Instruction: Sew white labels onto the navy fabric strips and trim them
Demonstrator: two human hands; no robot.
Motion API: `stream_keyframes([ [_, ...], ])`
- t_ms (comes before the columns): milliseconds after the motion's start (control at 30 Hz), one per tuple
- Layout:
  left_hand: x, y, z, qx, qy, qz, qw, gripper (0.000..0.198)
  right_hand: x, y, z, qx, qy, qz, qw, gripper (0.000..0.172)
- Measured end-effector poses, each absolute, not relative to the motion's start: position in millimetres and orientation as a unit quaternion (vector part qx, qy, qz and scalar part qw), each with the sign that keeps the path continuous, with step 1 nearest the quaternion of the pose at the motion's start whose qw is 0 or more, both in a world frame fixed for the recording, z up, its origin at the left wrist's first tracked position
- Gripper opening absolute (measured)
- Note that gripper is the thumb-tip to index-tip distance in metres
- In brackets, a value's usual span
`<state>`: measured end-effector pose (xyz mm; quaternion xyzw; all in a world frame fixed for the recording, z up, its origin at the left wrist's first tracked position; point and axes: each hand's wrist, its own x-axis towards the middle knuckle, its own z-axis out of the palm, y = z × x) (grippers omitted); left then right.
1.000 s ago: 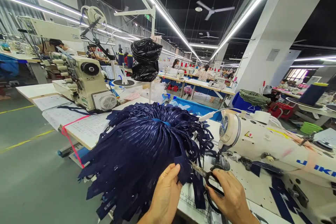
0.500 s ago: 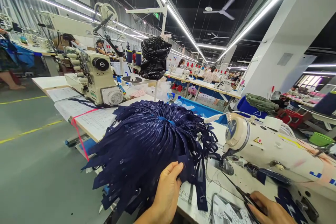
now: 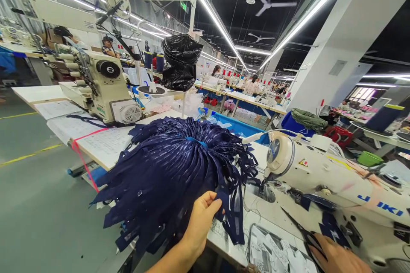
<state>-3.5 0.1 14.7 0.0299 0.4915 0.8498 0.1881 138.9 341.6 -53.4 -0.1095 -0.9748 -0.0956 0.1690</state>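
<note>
A big bundle of navy fabric straps (image 3: 160, 170), gathered in the middle by a blue band (image 3: 196, 141), fans out over the table and hangs past its front edge. My left hand (image 3: 200, 219) pinches the end of one navy strap between thumb and fingers at the bundle's front right. My right hand (image 3: 339, 258) holds black scissors (image 3: 303, 231) by the handles, low on the right. Their blades point up and left over the table, toward the needle area of a white sewing machine (image 3: 307, 158). Part of my right hand's fingers is hidden by the handles.
A tray of small white labels (image 3: 273, 251) lies left of the scissors. Another sewing machine (image 3: 105, 81) stands behind the bundle at left. A black plastic bag (image 3: 181, 64) covers something on a stand. Beyond are a blue bin (image 3: 237, 124) and people at other tables.
My view has swung slightly right, so the scene sits further left. The scissors have moved right, away from the machine's needle area. My left hand still pinches the strap end.
</note>
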Motion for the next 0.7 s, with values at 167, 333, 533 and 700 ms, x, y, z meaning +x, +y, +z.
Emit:
stream_keyframes([
  [167, -7, -1, 12, 0.046, 0.527, 0.828, 0.188, 0.009, 125, 308, -35, -0.018, -0.954, -0.190, 0.233, 0.029],
  [333, -11, -2, 8, 0.044, 0.534, 0.819, 0.206, 0.008, 100, 258, -10, 0.052, -0.969, -0.067, 0.233, 0.033],
  [533, -5, -16, -8, 0.152, 0.647, 0.747, -0.023, 0.038, 36, 200, 14, 0.159, -0.950, 0.127, 0.235, 0.024],
  [700, -19, -46, -38, 0.124, 0.813, 0.537, -0.188, 0.049, -69, 154, 35, 0.202, -0.910, 0.202, 0.302, 0.028],
])
